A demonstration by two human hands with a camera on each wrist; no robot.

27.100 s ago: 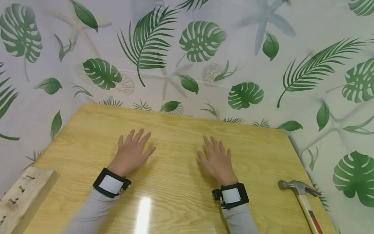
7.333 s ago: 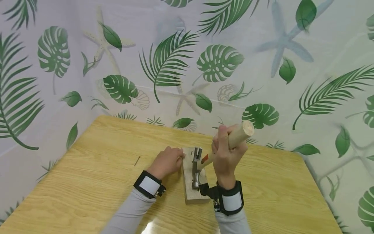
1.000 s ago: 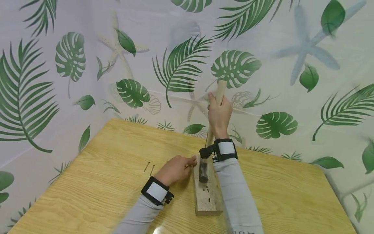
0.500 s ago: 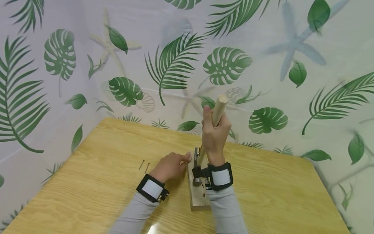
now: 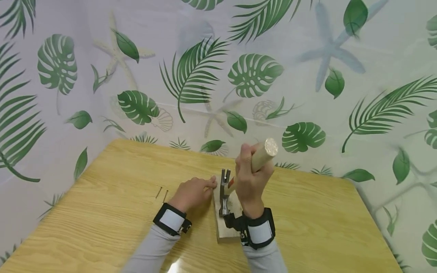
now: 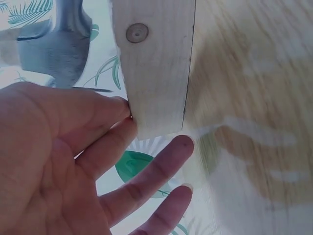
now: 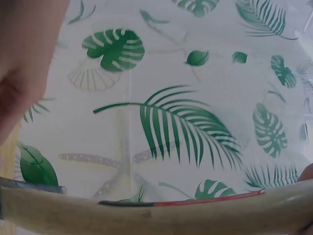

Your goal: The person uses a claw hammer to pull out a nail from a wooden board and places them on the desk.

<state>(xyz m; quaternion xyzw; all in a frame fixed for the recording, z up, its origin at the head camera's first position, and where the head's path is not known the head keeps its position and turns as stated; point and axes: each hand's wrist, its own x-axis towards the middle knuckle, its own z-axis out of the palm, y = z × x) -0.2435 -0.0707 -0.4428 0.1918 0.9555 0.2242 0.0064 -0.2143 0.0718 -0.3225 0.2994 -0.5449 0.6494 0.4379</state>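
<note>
My right hand (image 5: 252,178) grips the wooden handle of a claw hammer (image 5: 224,201), whose butt end tilts up toward me. The hammer's steel head lies over a pale wooden block (image 5: 228,231), claw pointing away. In the right wrist view the hammer handle (image 7: 146,218) runs across the bottom, with a red and black mark. My left hand (image 5: 192,191) holds the block's far left corner. In the left wrist view, two fingertips press the edge of the block (image 6: 156,73) and two other fingers reach past its end. The hammer head (image 6: 58,44) shows beside it.
Two loose nails, a farther nail (image 5: 158,192) and a nearer nail (image 5: 165,196), lie on the wood-grain table (image 5: 307,227) left of my left hand. A white leaf-print cloth (image 5: 205,76) hangs behind the table.
Over the last second my right hand swings the hammer handle back and down toward me. One nail lay on the table 7.3 s ago, two now. At first both hands were spread, holding nothing.
</note>
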